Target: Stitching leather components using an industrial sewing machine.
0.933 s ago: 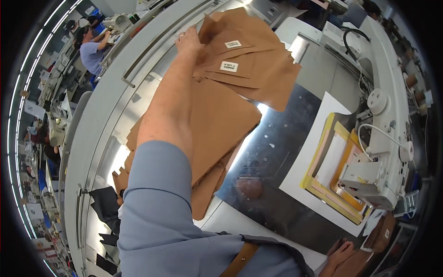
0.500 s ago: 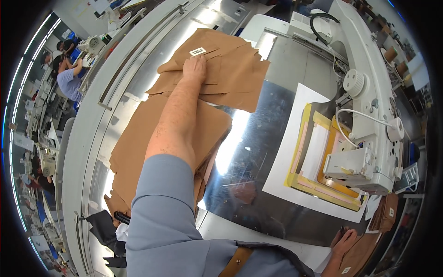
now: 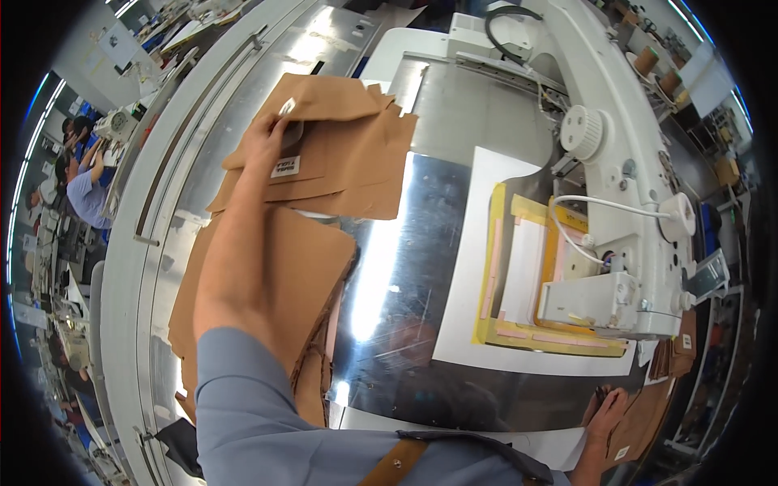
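Pinching one brown fabric piece (image 3: 340, 154) — left hand (image 3: 267, 142), two brown stacks, one sewing machine (image 3: 624, 202)

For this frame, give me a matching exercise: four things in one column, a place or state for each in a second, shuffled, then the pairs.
Things:
1. left hand
2. right hand
3. yellow frame
4. near stack of brown fabric pieces

Places or states:
A. lies under the sewing machine head
B. grips the top brown piece of the far pile
C. lies under the left forearm
D. at the table's near right edge, on a brown piece with a tag

Pairs: 1-B, 2-D, 3-A, 4-C
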Action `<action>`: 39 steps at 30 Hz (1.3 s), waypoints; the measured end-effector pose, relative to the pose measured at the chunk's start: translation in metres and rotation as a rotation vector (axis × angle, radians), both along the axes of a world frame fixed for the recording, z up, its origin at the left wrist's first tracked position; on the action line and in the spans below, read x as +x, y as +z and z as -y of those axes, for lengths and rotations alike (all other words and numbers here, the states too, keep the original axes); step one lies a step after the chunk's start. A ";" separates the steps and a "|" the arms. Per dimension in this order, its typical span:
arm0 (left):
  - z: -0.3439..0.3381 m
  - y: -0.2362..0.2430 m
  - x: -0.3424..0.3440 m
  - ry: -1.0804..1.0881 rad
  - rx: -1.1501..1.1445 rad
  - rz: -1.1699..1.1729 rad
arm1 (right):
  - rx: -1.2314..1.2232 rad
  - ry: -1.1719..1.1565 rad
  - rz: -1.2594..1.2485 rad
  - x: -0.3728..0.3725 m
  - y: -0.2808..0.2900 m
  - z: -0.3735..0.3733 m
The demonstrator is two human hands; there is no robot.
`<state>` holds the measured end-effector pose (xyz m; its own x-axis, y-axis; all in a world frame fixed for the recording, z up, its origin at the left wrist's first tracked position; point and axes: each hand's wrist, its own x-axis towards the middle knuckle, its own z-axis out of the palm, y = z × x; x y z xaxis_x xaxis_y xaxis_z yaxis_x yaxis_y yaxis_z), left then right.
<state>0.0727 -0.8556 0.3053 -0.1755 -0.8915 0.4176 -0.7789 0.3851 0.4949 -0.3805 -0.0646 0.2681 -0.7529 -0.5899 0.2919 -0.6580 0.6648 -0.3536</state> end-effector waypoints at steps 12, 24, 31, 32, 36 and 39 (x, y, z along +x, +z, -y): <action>-0.196 0.034 0.027 -0.343 0.267 -0.070 | -0.027 0.050 -0.038 0.005 0.015 0.006; -0.578 0.014 -0.051 -0.797 0.126 0.234 | -0.203 0.249 0.017 -0.008 0.025 -0.016; -0.647 -0.002 -0.045 -0.767 0.240 0.494 | -0.133 0.345 0.037 -0.063 0.061 -0.092; -0.652 -0.005 -0.045 -0.768 0.240 0.527 | -0.173 0.289 0.140 -0.073 0.067 -0.108; -0.681 0.002 -0.067 -0.825 0.227 0.617 | -0.283 0.063 0.218 -0.125 0.088 -0.177; -0.687 0.007 -0.080 -0.847 0.213 0.645 | -0.324 -0.150 0.099 -0.163 0.111 -0.230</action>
<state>-0.0069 -0.1684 0.3125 -0.8987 -0.4212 -0.1223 -0.4381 0.8746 0.2078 -0.5432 0.1653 0.3790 -0.8577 -0.3601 0.3670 -0.5142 0.5943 -0.6184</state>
